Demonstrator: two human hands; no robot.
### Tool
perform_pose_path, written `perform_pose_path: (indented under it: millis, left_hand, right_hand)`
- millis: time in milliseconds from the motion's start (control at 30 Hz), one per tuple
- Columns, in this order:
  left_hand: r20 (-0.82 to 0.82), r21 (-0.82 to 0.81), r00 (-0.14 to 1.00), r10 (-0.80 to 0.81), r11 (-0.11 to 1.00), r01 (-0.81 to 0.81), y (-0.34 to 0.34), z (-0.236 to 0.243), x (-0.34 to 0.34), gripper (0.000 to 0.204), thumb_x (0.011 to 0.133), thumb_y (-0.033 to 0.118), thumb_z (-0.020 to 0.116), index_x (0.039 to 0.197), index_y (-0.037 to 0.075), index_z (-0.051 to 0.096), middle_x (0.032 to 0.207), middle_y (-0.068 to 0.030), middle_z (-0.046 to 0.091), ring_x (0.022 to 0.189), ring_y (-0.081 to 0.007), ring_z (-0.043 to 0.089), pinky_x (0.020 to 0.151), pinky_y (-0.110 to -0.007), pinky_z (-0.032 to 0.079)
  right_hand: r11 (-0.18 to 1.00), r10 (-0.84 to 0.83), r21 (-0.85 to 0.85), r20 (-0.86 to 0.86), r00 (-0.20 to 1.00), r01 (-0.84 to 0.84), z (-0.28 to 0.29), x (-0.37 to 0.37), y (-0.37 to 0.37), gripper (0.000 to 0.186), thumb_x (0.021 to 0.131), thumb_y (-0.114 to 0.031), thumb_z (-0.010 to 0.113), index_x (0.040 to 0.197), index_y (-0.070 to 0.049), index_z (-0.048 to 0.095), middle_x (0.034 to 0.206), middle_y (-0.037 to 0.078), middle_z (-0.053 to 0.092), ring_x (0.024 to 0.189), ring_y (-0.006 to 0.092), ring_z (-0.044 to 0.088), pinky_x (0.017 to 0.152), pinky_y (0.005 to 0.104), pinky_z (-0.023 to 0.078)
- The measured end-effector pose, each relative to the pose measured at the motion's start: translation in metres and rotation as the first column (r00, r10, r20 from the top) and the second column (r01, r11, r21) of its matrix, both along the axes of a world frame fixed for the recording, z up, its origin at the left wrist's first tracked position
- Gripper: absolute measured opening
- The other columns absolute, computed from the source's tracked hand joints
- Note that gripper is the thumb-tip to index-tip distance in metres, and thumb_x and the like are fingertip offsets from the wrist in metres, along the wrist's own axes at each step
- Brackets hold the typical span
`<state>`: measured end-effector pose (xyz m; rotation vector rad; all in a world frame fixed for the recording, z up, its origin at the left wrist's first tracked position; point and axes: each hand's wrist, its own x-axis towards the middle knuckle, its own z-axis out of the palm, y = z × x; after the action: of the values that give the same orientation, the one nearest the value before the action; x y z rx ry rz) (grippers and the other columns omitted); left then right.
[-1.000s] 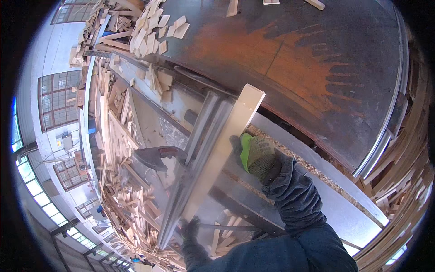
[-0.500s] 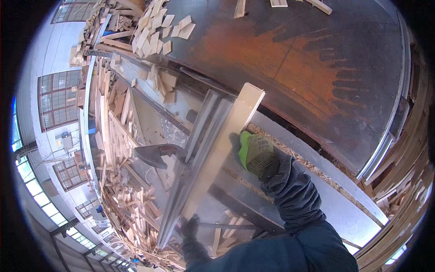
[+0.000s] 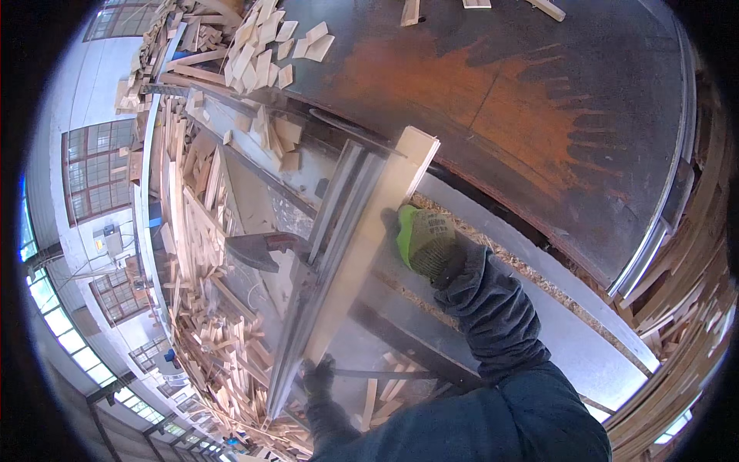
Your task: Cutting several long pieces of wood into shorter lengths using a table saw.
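A long pale wooden board (image 3: 368, 231) lies slanted along a grooved grey metal fence (image 3: 327, 262), its far end reaching toward the dark tabletop. My right hand (image 3: 425, 240), in a green and grey glove, is closed on the board's right edge near the far end; its fingertips are partly hidden. At the near end, my left hand (image 3: 318, 376), in a dark glove, is closed around the board's end and the fence's lower part. A dark curved handle-like metal piece (image 3: 265, 250) juts left from the fence. Beside the board's far end runs a thin dark curved metal edge (image 3: 350, 129).
A dark tabletop (image 3: 616, 92) with a rust-orange patch (image 3: 469, 92) spreads beyond the board. Cut wood pieces (image 3: 254, 54) pile at its far left corner. Scrap wood (image 3: 223, 346) heaps on the left. Sawdust lines a slot (image 3: 523, 269) between metal rails. Long strips (image 3: 693, 254) are stacked at right.
The board, fence and both hands have shifted slightly away from me and to the left. The board's far end is now closer to the curved metal edge.
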<state>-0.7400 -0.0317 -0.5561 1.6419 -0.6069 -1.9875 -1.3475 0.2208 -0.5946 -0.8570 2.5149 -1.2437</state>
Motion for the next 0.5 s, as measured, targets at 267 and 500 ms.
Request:
perform_pose_path:
  millis: [267,500]
  left_hand:
    - [-0.086,-0.049,0.984,-0.155,0.987,0.151,-0.001,0.021,-0.003,0.04,0.115,0.033,0.075,0.147,0.008,0.074,0.13,-0.0193,0.08,0.112,-0.0386,0.073,0.098,-0.053,0.061]
    - [0.259,0.01,0.934,-0.246,0.968,0.252,0.016,0.056,-0.024,0.063,0.112,0.057,0.075,0.14,0.001,0.073,0.116,-0.0183,0.085,0.106,-0.0399,0.083,0.091,-0.056,0.068]
  right_hand:
    - [0.99,-0.06,-0.119,0.132,0.989,0.075,0.028,-0.003,-0.01,0.047,0.122,-0.041,0.057,0.096,-0.006,0.074,0.088,0.022,0.076,0.082,0.0424,0.078,0.074,0.0532,0.061]
    - [0.996,-0.083,0.058,0.21,0.974,0.072,0.049,-0.006,0.004,0.051,0.121,-0.045,0.057,0.099,-0.004,0.077,0.093,0.025,0.079,0.088,0.0457,0.08,0.079,0.0566,0.062]
